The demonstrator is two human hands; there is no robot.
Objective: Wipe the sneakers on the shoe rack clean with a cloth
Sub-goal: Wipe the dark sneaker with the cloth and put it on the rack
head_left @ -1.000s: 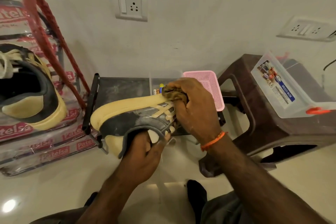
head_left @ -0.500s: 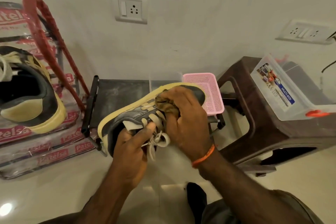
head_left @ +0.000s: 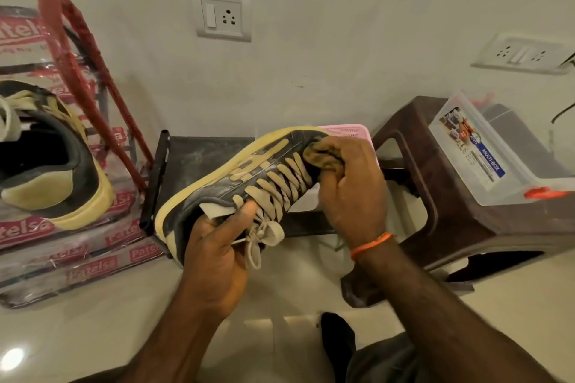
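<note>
A black sneaker with a yellow sole and tan laces (head_left: 249, 174) is held in the air at centre, toe pointing up and right. My left hand (head_left: 217, 246) grips it at the heel and collar, thumb on the tongue. My right hand (head_left: 351, 186) holds a crumpled brown cloth (head_left: 323, 157) against the toe end of the laces. A matching second sneaker (head_left: 53, 162) rests at the far left on stacked wrapped packs. The low black shoe rack (head_left: 199, 152) stands behind the held sneaker by the wall.
A pink mesh basket (head_left: 351, 130) sits behind the sneaker's toe. A brown plastic stool (head_left: 435, 196) at the right carries a clear lidded box (head_left: 485, 158). A red frame (head_left: 81, 78) leans at the left. Wall sockets (head_left: 221, 14) are above. The floor is pale tile.
The sneaker has been turned from sole-side up to laces facing me. My right hand slid the cloth from mid-shoe up toward the toe, and my left hand shifted its hold at the heel.
</note>
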